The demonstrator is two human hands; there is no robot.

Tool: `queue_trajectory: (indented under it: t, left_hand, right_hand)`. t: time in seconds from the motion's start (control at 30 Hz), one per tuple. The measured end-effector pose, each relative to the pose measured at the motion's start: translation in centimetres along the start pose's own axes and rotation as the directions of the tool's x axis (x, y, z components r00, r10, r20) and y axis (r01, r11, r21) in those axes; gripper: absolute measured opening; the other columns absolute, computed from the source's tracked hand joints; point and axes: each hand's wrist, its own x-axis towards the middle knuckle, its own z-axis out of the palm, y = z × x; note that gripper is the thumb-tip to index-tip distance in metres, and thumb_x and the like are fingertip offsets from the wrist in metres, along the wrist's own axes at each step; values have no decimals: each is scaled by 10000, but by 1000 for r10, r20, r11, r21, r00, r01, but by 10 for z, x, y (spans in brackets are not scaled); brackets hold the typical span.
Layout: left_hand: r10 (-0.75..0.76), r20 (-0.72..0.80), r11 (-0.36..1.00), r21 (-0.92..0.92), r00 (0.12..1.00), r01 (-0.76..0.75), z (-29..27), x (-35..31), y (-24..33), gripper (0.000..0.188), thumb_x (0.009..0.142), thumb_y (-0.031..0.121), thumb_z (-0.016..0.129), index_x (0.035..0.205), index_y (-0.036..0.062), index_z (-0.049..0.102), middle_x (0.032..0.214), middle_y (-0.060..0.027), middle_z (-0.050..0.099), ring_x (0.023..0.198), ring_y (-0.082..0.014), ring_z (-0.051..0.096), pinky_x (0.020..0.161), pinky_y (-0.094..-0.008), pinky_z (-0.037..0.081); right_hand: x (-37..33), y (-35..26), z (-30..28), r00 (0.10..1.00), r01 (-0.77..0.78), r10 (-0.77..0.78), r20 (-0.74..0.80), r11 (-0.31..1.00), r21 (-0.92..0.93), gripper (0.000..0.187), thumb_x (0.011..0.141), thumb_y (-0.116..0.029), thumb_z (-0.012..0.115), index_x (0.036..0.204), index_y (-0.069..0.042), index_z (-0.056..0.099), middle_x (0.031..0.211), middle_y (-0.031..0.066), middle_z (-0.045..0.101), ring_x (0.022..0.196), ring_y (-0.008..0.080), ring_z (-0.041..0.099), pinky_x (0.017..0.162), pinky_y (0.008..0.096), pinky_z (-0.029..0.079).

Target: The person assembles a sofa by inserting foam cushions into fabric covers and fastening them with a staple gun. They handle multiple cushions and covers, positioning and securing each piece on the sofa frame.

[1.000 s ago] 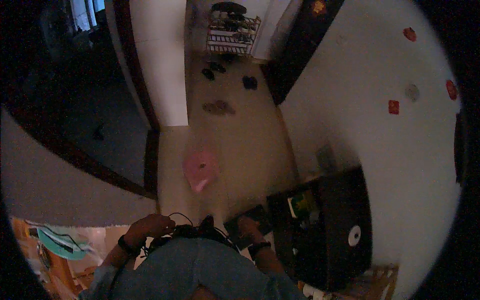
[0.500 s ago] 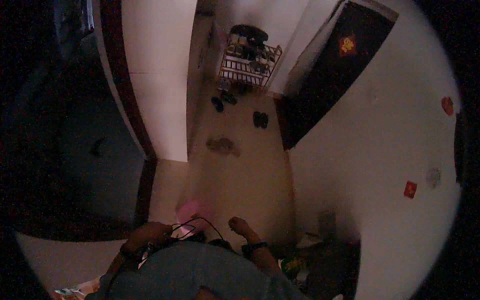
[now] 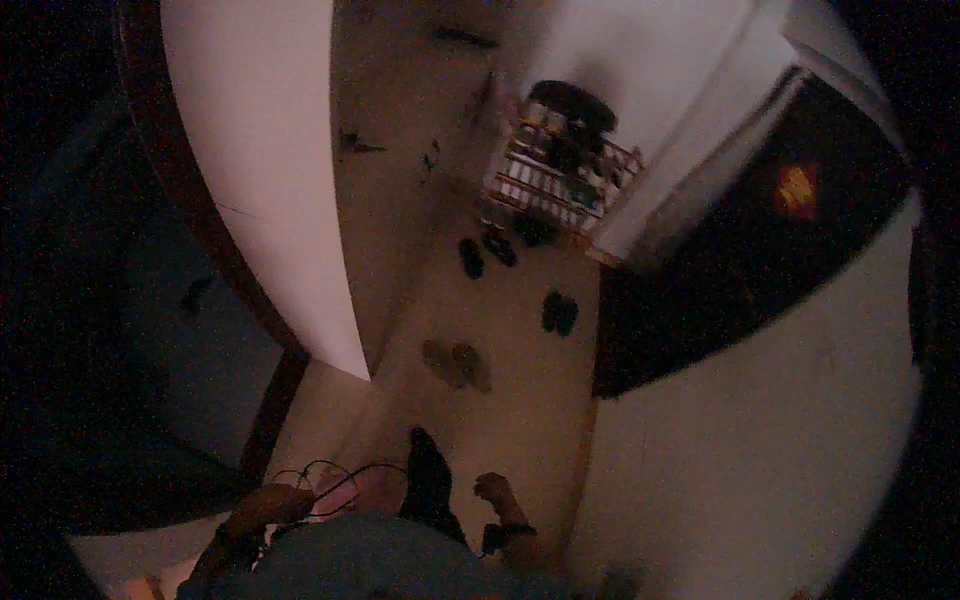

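Observation:
My left hand [image 3: 286, 502] is closed around a thin black cable [image 3: 372, 466], whose loops stick out past the fingers toward the middle. Close under the cable shows a pink object [image 3: 337, 492], partly hidden by my shirt and too dim to name. My right hand [image 3: 493, 487] hangs at my right side with its fingers curled in; nothing shows in it. A dark band [image 3: 508, 530] circles the right wrist. One dark-clad leg and foot [image 3: 430, 475] reaches forward between the hands.
Tan slippers [image 3: 457, 365] lie on the floor ahead. Beyond them are dark shoes [image 3: 560, 313], more dark footwear [image 3: 471, 257] and a filled shoe rack [image 3: 550, 185]. A white wall edge [image 3: 345, 330] stands left, a dark door [image 3: 720, 240] right.
I have moved forward; slippers, rack and door appear nearer. A leg now shows between my hands. The left hand still holds the cable and sits lower and farther left in view.

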Motion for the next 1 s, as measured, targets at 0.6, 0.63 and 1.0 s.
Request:
queue_trajectory:
  t: [0.6, 0.63, 1.0]
  left_hand:
    - [-273, -402, 858, -512, 874, 33, -188, 97, 127, 205, 847, 166, 521, 1024, 94, 596, 964, -141, 633, 860, -270, 633, 726, -370, 502]
    - [-241, -425, 853, -522, 873, -18, -191, 117, 118, 206, 847, 165, 522, 1025, 94, 596, 964, -141, 633, 860, -270, 633, 726, -369, 502]
    - [-443, -329, 732, -670, 834, 124, -180, 127, 152, 217, 838, 158, 528, 1032, 93, 599, 968, -139, 634, 859, -268, 635, 729, -366, 503]
  right_hand:
    - [246, -338, -518, 248, 884, -698, -672, 447, -138, 86, 916, -51, 478, 977, -55, 539, 867, 87, 578, 771, 161, 595, 596, 267, 472]
    - [251, -355, -544, 191, 870, -717, -671, 440, -222, 99, 897, -35, 488, 978, -55, 540, 882, 89, 577, 763, 184, 593, 615, 280, 473]
    - [303, -475, -563, -60, 752, -921, -384, 211, -625, 240, 726, -91, 567, 965, -68, 589, 873, 118, 592, 810, 308, 558, 693, 437, 421]
